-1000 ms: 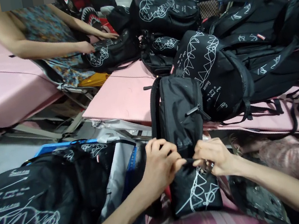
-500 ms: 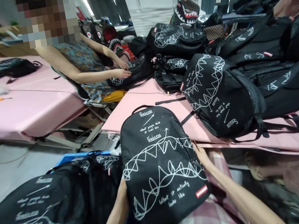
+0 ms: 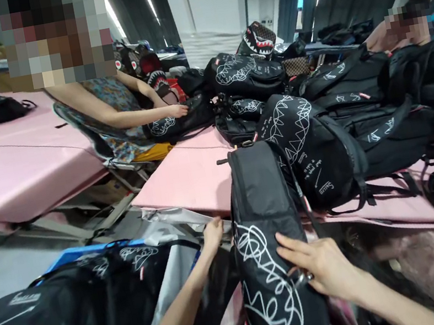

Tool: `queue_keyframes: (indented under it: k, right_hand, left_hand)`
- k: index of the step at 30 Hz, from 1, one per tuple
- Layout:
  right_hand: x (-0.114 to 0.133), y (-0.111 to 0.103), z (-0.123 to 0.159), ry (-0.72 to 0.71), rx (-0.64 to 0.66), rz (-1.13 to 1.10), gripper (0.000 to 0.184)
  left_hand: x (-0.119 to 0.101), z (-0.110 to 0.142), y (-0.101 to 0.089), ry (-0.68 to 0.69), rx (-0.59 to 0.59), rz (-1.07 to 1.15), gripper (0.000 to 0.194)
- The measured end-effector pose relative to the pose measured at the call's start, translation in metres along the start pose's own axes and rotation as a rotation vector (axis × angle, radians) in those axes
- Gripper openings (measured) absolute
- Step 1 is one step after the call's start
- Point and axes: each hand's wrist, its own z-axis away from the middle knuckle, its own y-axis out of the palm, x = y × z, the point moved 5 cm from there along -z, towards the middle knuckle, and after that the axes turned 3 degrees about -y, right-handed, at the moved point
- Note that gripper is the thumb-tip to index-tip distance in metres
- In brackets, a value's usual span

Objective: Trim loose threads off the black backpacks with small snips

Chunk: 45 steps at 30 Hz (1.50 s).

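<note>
A black backpack (image 3: 265,232) with white scribble lines stands upright on my lap, turned side-on to me. My left hand (image 3: 213,234) grips its left edge, with the fingertips hidden behind the bag. My right hand (image 3: 321,264) lies flat on the bag's right side with the fingers stretched out and a ring showing. To my left is a pile of similar black backpacks (image 3: 60,319).
The pink table (image 3: 187,182) ahead carries several more black backpacks (image 3: 311,151). Across its far left corner a seated person has both hands on another backpack (image 3: 176,123). A second pink table (image 3: 12,170) stands at the left. Another person (image 3: 396,35) is at the far right.
The backpack has turned from front-facing to side-on. My left hand moved up to its left edge and my right hand came round onto its near side. The camera tilted a little.
</note>
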Motion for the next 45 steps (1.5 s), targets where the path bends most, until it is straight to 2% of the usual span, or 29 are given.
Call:
queue_keyframes:
  k: [1,3,4,5,6,7,9,11,15,19,22,24,27,30,32,34,36,38,39,42,45]
  right_hand:
    - [0.002,0.011,0.0,-0.015,0.054,-0.019,0.063]
    - [0.005,0.023,0.0,-0.058,0.07,-0.111,0.064]
    - [0.005,0.022,-0.001,-0.082,0.031,-0.174,0.062]
    - [0.004,0.018,-0.003,-0.1,-0.027,-0.231,0.06]
    - [0.002,0.01,-0.005,-0.103,-0.094,-0.27,0.058]
    - [-0.002,0.002,-0.009,-0.078,-0.162,-0.275,0.056]
    - [-0.012,-0.013,-0.021,0.02,-0.231,-0.208,0.053]
    - [-0.019,-0.021,-0.033,0.089,-0.175,-0.133,0.044]
    - [-0.019,-0.025,-0.046,0.058,-0.018,-0.16,0.019]
    - [-0.018,-0.031,-0.04,0.067,0.012,-0.146,0.022]
    - [-0.019,-0.031,-0.035,0.078,0.055,-0.129,0.024]
    - [-0.021,-0.027,-0.034,0.103,0.08,-0.154,0.021]
    - [-0.023,-0.022,-0.035,0.133,0.041,-0.252,0.015]
    - [-0.022,-0.019,-0.036,0.153,-0.011,-0.392,0.011]
    - [-0.021,-0.019,-0.034,0.151,-0.027,-0.472,0.009]
    - [-0.021,-0.02,-0.028,0.119,-0.044,-0.509,0.009]
    - [-0.021,-0.02,-0.02,0.086,-0.051,-0.514,0.012]
    - [-0.022,-0.019,-0.012,0.093,-0.053,-0.505,0.014]
    - [-0.023,-0.019,-0.009,0.112,-0.051,-0.498,0.016]
    - [-0.024,-0.017,-0.001,0.172,-0.059,-0.443,0.019]
    - [-0.019,-0.01,0.004,0.126,-0.106,-0.347,0.009]
  left_hand:
    - [-0.013,0.001,-0.012,0.028,-0.089,0.015,0.029]
    - [-0.052,0.012,-0.039,0.218,-0.28,0.05,0.035]
    - [-0.081,0.024,-0.051,0.458,-0.386,0.062,0.035]
    - [-0.112,0.039,-0.054,0.754,-0.359,0.019,0.034]
    - [-0.139,0.054,-0.047,0.997,-0.217,-0.079,0.034]
    - [-0.16,0.066,-0.039,1.16,-0.071,-0.19,0.036]
    - [-0.184,0.081,-0.023,1.268,0.122,-0.376,0.043]
    - [-0.194,0.086,-0.011,1.245,0.216,-0.493,0.051]
    - [-0.191,0.09,-0.002,1.195,0.397,-0.621,0.078]
    - [-0.19,0.092,0.001,1.178,0.479,-0.685,0.096]
    - [-0.192,0.093,0.01,1.189,0.462,-0.715,0.101]
    - [-0.192,0.095,0.019,1.187,0.411,-0.737,0.102]
    - [-0.191,0.096,0.033,1.159,0.305,-0.755,0.102]
    - [-0.188,0.095,0.038,1.124,0.193,-0.746,0.098]
    - [-0.187,0.092,0.034,1.125,0.155,-0.708,0.095]
    - [-0.185,0.092,0.024,1.168,0.17,-0.609,0.085]
    - [-0.181,0.096,0.008,1.203,0.202,-0.439,0.062]
    - [-0.171,0.107,-0.005,1.233,0.288,-0.317,0.032]
    - [-0.165,0.114,-0.009,1.241,0.336,-0.305,0.023]
    - [-0.14,0.138,-0.012,1.214,0.423,-0.405,0.029]
    - [-0.122,0.157,-0.012,1.148,0.328,-0.447,0.021]
